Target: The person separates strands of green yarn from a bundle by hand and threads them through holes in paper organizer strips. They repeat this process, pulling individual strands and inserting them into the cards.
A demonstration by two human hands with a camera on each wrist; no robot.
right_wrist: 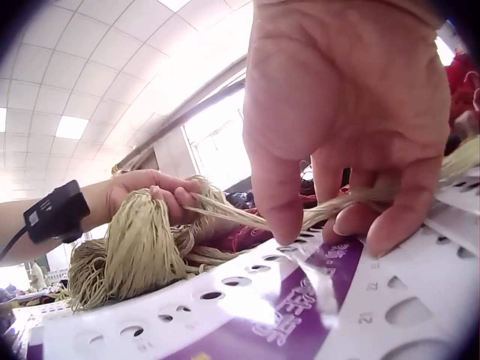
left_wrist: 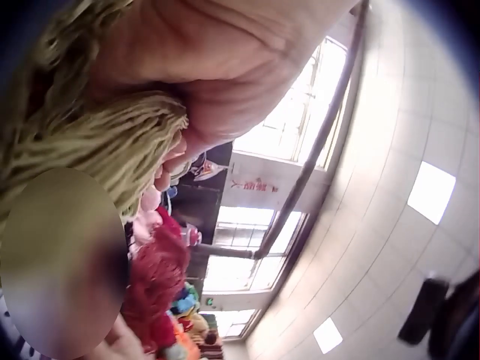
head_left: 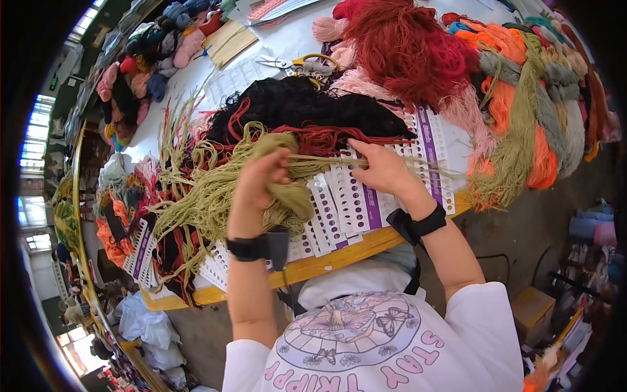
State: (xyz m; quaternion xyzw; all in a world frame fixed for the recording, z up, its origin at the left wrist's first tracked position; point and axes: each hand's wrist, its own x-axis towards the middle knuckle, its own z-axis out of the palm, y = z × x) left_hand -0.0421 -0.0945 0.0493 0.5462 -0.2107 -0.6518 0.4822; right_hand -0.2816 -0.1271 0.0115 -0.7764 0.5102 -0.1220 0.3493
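My left hand (head_left: 257,179) grips a thick hank of olive-green yarn (head_left: 292,198), its cut ends hanging below the fist in the right wrist view. A thin strand of that yarn (right_wrist: 225,212) runs tight from the fist across to my right hand (head_left: 386,168). There the right fingers curl round the strand, low over white cards with punched holes and purple bands (head_left: 343,196). The right thumb (right_wrist: 279,199) comes down at the row of holes. More olive yarn (head_left: 202,196) spreads loosely left of and beneath the left hand.
Black yarn (head_left: 294,108) and dark red strands lie behind the hands. A red yarn heap (head_left: 405,49) and orange, grey and olive hanks (head_left: 509,111) fill the right side. Yellow-handled scissors (head_left: 307,61) lie at the back. The yellow table edge (head_left: 326,262) runs before the person.
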